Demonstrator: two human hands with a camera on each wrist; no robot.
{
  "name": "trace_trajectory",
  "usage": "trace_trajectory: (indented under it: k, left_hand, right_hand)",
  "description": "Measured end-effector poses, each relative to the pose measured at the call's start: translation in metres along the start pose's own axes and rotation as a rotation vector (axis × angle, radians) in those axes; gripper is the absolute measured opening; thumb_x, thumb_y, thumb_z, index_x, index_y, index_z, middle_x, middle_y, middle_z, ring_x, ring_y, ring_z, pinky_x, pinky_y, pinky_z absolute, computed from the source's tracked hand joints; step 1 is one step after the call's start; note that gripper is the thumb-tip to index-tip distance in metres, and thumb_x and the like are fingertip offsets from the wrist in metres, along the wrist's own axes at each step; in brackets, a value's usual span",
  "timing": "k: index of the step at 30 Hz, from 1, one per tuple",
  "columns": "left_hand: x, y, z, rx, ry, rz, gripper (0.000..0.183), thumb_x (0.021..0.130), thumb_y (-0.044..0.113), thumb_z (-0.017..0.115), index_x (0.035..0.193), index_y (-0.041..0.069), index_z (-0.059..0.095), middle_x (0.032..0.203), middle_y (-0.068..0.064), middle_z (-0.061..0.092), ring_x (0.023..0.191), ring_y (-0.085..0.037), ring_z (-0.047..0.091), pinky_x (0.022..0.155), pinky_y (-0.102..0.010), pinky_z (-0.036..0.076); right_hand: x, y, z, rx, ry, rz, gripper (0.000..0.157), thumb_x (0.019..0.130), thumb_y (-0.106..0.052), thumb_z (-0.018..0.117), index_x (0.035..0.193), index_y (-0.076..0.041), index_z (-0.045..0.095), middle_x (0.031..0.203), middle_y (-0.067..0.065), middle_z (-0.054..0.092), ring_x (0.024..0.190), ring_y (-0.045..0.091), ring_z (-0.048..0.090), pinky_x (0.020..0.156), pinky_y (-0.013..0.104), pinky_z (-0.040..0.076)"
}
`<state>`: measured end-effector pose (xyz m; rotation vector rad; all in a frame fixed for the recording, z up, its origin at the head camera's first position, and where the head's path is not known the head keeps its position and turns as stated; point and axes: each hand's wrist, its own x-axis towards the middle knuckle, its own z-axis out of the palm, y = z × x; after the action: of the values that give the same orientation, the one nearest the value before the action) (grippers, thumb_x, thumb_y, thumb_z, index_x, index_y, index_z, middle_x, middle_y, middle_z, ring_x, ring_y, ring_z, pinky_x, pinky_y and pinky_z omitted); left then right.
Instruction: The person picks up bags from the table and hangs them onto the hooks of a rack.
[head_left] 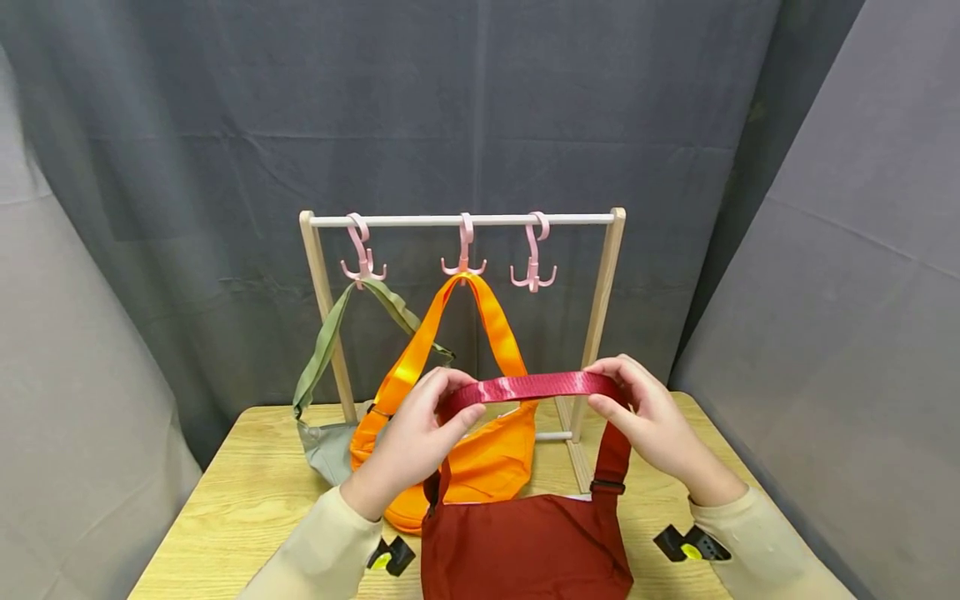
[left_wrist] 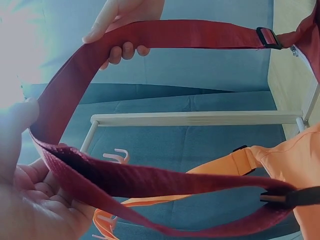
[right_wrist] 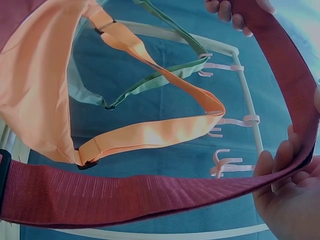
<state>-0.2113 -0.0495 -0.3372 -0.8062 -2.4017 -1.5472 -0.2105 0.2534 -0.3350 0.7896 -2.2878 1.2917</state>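
A dark red shoulder bag [head_left: 525, 546] is at the front of the table, its wide strap [head_left: 540, 386] stretched level between two hands. The left hand [head_left: 420, 429] pinches the strap's left bend between thumb and fingers. At the right bend, the right hand [head_left: 652, 417] grips it the same way. In the left wrist view the strap [left_wrist: 200, 34] runs down to a black buckle [left_wrist: 268, 38]. Behind, an orange bag [head_left: 491, 458] hangs by its strap from the middle pink hook [head_left: 463, 250]. A grey-green bag [head_left: 327, 450] hangs from the left hook [head_left: 362, 254].
A wooden rack [head_left: 603, 292] with a white top rail [head_left: 412, 221] stands on the wood-grain table [head_left: 225, 517]. The right pink hook [head_left: 533, 258] carries no bag. Grey curtains [head_left: 480, 100] enclose the back and sides.
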Motion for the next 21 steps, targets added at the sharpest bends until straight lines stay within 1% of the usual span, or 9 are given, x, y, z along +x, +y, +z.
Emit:
trace_trajectory:
  k: [3,6,9,15,21]
  left_hand:
    - [0.002,0.0,-0.001,-0.007,0.002,0.006,0.027,0.091,0.032,0.067,0.114,0.023,0.057,0.103,0.006,0.058,0.088,-0.013,0.055,0.073,-0.024,0.051]
    - [0.004,0.0,-0.001,-0.027,0.002,-0.003,0.028,0.09,0.029,0.068,0.115,0.021,0.057,0.104,0.005,0.057,0.088,-0.015,0.055,0.072,-0.025,0.052]
    - [0.005,0.001,-0.002,-0.035,0.004,-0.01,0.029,0.09,0.028,0.068,0.115,0.02,0.057,0.103,0.004,0.057,0.086,-0.017,0.055,0.07,-0.025,0.052]
    - [0.007,0.002,-0.005,-0.01,0.01,-0.017,0.026,0.091,0.031,0.067,0.113,0.022,0.057,0.101,0.005,0.056,0.086,-0.017,0.055,0.072,-0.026,0.052]
    - [0.01,0.004,-0.007,-0.018,0.013,-0.022,0.027,0.091,0.033,0.066,0.113,0.022,0.057,0.102,0.005,0.056,0.087,-0.017,0.055,0.073,-0.027,0.053]
  right_hand:
    - [0.001,-0.003,-0.001,0.002,-0.001,0.01,0.026,0.09,-0.002,0.065,0.114,-0.009,0.059,0.1,0.002,0.057,0.079,0.01,0.051,0.065,0.021,0.044]
    - [0.003,-0.005,-0.001,0.012,-0.003,0.025,0.026,0.09,-0.002,0.064,0.114,-0.01,0.059,0.102,0.002,0.057,0.084,0.01,0.053,0.071,0.019,0.046]
    - [0.005,-0.006,-0.001,0.013,-0.002,0.025,0.025,0.09,-0.002,0.064,0.114,-0.01,0.059,0.102,0.002,0.057,0.086,0.01,0.053,0.073,0.018,0.046]
    - [0.009,-0.007,-0.002,-0.019,0.012,0.044,0.024,0.091,-0.005,0.065,0.114,-0.009,0.059,0.101,0.002,0.058,0.084,0.01,0.053,0.072,0.018,0.046]
    - [0.013,-0.007,-0.003,-0.051,0.021,0.045,0.026,0.09,-0.008,0.066,0.114,-0.011,0.059,0.098,0.0,0.057,0.078,0.011,0.054,0.066,0.02,0.047]
